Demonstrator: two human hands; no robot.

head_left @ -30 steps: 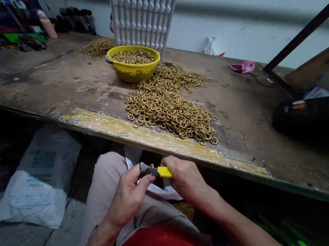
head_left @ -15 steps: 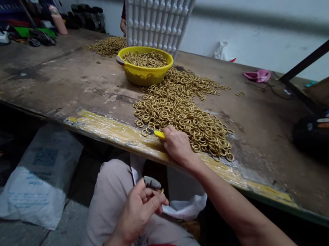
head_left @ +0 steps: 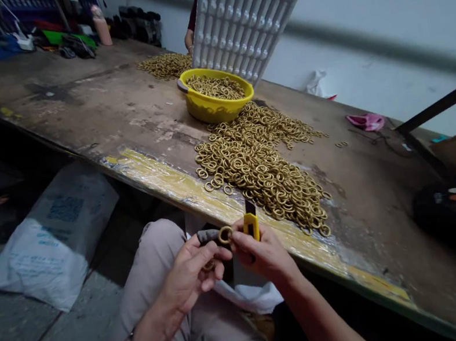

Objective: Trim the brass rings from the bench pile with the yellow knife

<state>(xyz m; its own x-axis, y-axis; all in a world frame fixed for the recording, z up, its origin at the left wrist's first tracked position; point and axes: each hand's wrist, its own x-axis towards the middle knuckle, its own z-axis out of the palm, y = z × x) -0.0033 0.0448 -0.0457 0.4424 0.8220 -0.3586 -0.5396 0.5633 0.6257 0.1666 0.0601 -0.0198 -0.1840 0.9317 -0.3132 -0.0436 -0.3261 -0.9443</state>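
Note:
My right hand (head_left: 263, 246) is closed round a yellow utility knife (head_left: 251, 226) with its dark blade pointing up, and its fingertips pinch a brass-coloured ring (head_left: 225, 235). Beside it, my left hand (head_left: 193, 273) is curled over my lap, a grey cover (head_left: 207, 236) on one fingertip close to that ring. Another ring (head_left: 209, 265) shows between the left fingers. A large heap of rings (head_left: 258, 165) lies on the table near its front edge, just beyond my hands.
On the brown table (head_left: 111, 109) stands a yellow basin (head_left: 217, 109) of rings, with a clear ribbed sheet (head_left: 247, 8) behind it. A person's arm (head_left: 189, 37) shows near a farther ring pile (head_left: 165, 65). A white sack (head_left: 54, 236) lies on the floor.
My right hand has come back from the heap toward my left hand, bringing a ring with the knife still in its grip. The knife blade now points up. My left hand has shifted slightly.

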